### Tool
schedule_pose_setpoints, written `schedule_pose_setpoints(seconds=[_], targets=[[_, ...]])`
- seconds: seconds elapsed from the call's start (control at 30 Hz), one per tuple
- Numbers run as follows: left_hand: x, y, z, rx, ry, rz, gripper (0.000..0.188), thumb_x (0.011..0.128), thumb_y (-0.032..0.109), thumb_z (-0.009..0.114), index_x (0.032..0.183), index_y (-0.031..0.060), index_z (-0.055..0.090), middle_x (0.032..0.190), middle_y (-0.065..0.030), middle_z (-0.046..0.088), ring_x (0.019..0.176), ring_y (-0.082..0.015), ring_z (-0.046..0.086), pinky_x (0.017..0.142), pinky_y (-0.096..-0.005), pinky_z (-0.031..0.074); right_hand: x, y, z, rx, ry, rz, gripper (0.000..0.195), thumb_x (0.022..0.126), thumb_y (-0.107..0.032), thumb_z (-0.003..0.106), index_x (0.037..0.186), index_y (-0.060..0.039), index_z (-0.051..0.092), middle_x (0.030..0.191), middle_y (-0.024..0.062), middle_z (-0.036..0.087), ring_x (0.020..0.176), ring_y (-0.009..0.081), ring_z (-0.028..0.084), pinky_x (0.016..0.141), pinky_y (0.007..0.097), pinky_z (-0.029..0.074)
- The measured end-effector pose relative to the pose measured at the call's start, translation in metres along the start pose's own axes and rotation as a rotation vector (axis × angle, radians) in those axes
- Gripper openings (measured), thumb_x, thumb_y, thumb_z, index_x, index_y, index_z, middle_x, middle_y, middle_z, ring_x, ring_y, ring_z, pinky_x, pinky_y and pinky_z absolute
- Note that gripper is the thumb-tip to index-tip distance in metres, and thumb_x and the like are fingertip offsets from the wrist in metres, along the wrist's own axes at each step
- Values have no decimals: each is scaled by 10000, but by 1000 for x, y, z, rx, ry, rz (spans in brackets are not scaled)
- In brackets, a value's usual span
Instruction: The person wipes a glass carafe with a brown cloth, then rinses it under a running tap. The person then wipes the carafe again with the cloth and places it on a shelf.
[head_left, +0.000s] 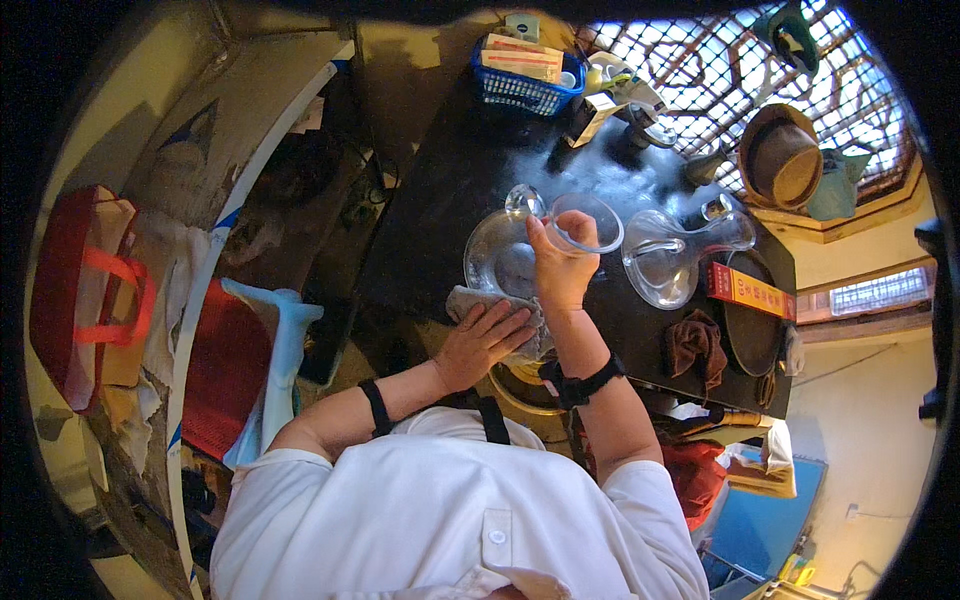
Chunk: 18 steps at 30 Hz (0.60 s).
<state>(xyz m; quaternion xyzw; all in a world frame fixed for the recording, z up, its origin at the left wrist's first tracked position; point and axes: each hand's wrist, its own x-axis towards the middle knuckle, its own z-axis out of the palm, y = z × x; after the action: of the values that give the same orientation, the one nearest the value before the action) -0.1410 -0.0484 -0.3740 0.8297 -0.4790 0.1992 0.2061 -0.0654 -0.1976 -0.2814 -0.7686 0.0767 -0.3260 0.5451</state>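
My right hand (568, 268) is closed around a clear glass decanter (487, 247) near its flared mouth, with the fingers partly seen through the glass. The decanter's wide round body is to the left of this hand, over the dark table (420, 217). A clear glass ball (523, 201) shows just above my right thumb; whether it is attached cannot be told. My left hand (486, 343) lies over a folded grey cloth (469, 301) at the lower side of the decanter's body. Its thumb is not clearly seen. A second clear glass decanter (664, 259) lies to the right.
A blue plastic basket (525, 94) with papers stands at the table's far side. At right are a dark oval tray (750, 337), a red and yellow box (752, 291) and a brown cloth (695, 349). A hat (780, 157) is by the lattice window. A red bag (86, 300) stands far left.
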Motion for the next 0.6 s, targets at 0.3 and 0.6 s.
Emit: schedule_pose_setpoints(seconds=[0.3, 0.6], targets=[[34, -59, -29, -367, 145, -345, 545, 835, 39, 518, 1367, 142, 459, 1438, -137, 401, 1347, -353, 337, 1109, -460, 273, 51, -7, -40, -175, -651, -116, 527, 704, -71, 811, 1122, -69, 490, 1035, 66, 554, 986, 159, 575, 833, 284, 495], [88, -63, -9, -308, 230, -503, 543, 807, 79, 564, 1342, 107, 474, 1448, -146, 378, 1337, -380, 342, 1095, -476, 280, 48, 16, -6, 24, -369, -51, 427, 682, -282, 812, 918, -80, 520, 877, 35, 599, 912, 224, 592, 990, 432, 325]])
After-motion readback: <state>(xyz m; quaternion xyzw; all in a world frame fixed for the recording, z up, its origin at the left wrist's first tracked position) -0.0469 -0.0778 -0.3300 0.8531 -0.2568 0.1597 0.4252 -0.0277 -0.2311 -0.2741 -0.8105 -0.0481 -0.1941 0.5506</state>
